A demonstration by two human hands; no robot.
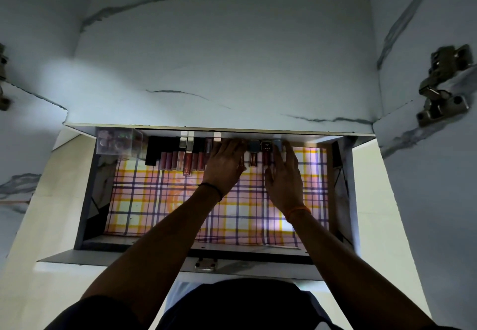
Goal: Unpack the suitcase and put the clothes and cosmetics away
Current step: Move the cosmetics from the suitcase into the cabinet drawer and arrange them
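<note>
An open drawer lined with a plaid cloth holds a row of cosmetics along its back edge: several lip-gloss tubes, black cases and a clear box at the left. My left hand lies flat over the tubes at the row's middle, fingers straight. My right hand rests with straight fingers on small bottles at the row's right end. Whether either hand grips anything under its fingers is hidden.
The drawer sits under a marble-patterned cupboard shelf. Metal door hinges stick out at the right, and another at the far left edge. A drawer latch sits at the front rim. Pale floor shows on both sides.
</note>
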